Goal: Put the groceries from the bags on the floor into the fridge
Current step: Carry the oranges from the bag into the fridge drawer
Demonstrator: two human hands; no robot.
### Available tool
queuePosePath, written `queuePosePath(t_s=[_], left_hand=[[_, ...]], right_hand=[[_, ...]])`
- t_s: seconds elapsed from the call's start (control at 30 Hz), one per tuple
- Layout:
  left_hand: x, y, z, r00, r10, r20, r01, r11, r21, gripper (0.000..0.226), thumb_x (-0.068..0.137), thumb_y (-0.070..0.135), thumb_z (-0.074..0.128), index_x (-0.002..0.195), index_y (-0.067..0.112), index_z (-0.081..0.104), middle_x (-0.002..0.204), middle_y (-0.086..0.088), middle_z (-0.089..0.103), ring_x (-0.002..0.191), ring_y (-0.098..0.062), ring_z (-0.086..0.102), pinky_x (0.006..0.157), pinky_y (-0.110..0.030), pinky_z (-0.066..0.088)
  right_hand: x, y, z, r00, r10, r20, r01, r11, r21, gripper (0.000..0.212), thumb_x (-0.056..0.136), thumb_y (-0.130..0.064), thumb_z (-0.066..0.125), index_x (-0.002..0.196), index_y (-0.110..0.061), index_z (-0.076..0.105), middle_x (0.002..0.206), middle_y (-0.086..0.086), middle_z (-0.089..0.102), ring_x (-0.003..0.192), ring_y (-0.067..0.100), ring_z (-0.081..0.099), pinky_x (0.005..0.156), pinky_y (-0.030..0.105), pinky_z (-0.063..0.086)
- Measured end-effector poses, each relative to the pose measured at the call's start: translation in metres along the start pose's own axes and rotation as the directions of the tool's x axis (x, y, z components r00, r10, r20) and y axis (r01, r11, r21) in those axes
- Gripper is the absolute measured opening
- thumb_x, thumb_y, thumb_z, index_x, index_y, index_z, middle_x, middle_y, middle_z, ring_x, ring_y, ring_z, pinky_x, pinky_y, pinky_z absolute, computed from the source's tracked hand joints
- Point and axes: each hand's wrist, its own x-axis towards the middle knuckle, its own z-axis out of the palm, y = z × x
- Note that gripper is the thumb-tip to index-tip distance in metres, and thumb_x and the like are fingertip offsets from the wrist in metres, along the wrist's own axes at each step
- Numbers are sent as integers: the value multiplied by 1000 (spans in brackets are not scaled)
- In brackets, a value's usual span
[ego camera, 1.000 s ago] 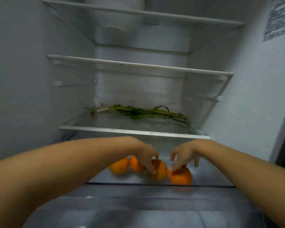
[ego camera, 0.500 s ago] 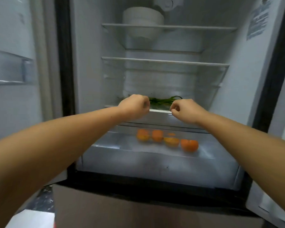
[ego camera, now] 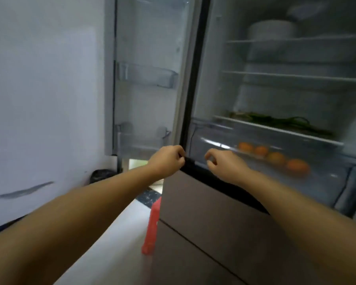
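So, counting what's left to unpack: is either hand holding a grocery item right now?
No, the left hand and right hand are both loosely curled and hold nothing.

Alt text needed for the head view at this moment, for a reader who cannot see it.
Two bare forearms reach toward an open fridge, the left hand and right hand loosely curled and empty. Four oranges sit in the clear bottom drawer, green onions on the shelf above.
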Motion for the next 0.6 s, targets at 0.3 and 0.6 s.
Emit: queuePosePath(t_s=[0.3,0.6], left_hand=[[-283,-144,-23,807,-590,11,590,807,3,27,92,20,49,116,13,60,112,-9,65,96,-23,61,82,-32,50],[-575,-255,-181,426,-886,-183,902,432,13,27,93,20,46,116,12,59,105,-9,63,81,-21,55,76,-32,48]], right_hand=[[-110,-211,191,872,-320,371,240,939,246,32,92,-25,44,121,-19,55,119,9,63,106,27,58,83,32,46],[-240,-484,260,583,-698,416,577,716,393,36,97,-24,38,131,-19,46,123,7,60,105,25,57,79,33,45]])
